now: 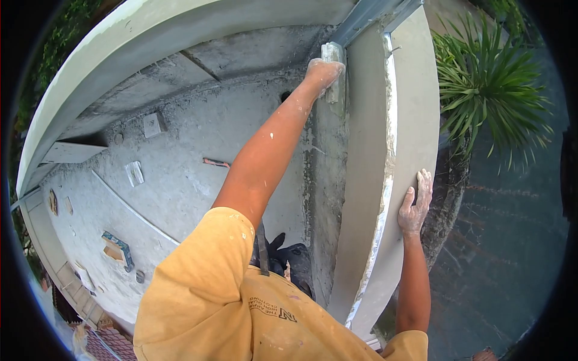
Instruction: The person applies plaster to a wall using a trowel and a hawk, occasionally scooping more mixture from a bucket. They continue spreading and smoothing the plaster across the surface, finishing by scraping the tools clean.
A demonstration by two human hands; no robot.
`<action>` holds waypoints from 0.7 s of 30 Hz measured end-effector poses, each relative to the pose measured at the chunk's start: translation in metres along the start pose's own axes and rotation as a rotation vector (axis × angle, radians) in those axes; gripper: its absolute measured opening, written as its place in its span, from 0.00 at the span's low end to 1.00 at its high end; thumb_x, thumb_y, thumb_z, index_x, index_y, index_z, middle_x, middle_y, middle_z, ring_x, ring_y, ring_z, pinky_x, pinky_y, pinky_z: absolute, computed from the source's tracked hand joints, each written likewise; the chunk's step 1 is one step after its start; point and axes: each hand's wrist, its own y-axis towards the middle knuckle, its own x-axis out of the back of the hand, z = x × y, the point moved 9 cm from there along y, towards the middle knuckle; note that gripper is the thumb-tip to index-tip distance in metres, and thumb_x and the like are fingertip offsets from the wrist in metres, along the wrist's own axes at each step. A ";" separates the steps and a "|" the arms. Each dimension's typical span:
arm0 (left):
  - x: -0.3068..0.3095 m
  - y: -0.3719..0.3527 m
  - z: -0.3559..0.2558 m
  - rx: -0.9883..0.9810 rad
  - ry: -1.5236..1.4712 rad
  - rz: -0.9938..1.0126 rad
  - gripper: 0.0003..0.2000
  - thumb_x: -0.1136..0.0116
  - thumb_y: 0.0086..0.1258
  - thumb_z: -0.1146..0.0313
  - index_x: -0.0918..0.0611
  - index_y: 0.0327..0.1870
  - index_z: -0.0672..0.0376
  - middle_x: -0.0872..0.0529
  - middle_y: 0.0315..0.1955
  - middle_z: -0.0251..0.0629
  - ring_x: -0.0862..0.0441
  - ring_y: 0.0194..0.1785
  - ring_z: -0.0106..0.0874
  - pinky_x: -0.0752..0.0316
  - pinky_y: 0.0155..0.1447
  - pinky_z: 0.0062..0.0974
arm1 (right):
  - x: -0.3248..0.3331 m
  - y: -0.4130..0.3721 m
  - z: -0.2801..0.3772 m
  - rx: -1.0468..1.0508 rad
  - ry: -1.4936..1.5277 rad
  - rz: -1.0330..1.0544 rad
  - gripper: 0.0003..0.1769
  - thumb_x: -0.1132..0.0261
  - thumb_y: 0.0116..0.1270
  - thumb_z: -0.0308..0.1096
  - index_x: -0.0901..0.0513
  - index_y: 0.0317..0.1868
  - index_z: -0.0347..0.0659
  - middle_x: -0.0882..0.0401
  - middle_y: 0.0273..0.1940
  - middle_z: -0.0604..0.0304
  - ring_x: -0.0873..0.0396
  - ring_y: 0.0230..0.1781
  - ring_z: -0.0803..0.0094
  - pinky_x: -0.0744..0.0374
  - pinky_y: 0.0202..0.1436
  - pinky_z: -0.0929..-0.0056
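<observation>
My left hand (324, 75), coated with pale plaster, is closed around a plaster-smeared block-like tool (335, 99). The tool is at the inner side of the curved wall (361, 126), near a grey metal frame (361, 23). Its exact shape is partly hidden by the hand. My right hand (416, 201), also whitened, lies with fingers extended on the smooth outer side of the wall. A rough white strip (385, 198) runs along the wall between the hands.
On the dusty floor (180, 120) are a red-and-black tool (216, 162), a thin pale pipe (135, 210), an open box (117, 251) and several scraps. A curved parapet (78, 78) bounds the left. A spiky green plant (487, 84) grows beyond the wall at the right.
</observation>
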 end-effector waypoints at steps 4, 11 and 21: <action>-0.013 -0.009 -0.020 -0.012 0.055 0.050 0.18 0.35 0.52 0.69 0.17 0.41 0.76 0.14 0.36 0.46 0.17 0.36 0.35 0.22 0.42 0.34 | 0.001 0.001 0.001 -0.018 -0.001 0.006 0.24 0.45 0.71 0.28 0.27 0.66 0.32 0.30 0.68 0.44 0.37 0.73 0.46 0.41 0.77 0.51; 0.010 -0.078 -0.075 -0.128 -0.172 0.281 0.19 0.33 0.52 0.71 0.17 0.46 0.70 0.14 0.40 0.42 0.19 0.41 0.29 0.22 0.48 0.29 | 0.000 -0.001 0.002 -0.012 0.009 -0.001 0.23 0.45 0.71 0.28 0.27 0.65 0.32 0.29 0.68 0.44 0.36 0.73 0.45 0.41 0.77 0.50; 0.016 -0.056 -0.058 -0.619 -0.063 0.227 0.23 0.30 0.63 0.73 0.20 0.60 0.65 0.14 0.49 0.32 0.21 0.50 0.22 0.25 0.58 0.24 | 0.002 0.002 0.002 -0.026 -0.006 0.004 0.23 0.45 0.70 0.28 0.26 0.65 0.32 0.29 0.68 0.45 0.37 0.73 0.46 0.41 0.77 0.51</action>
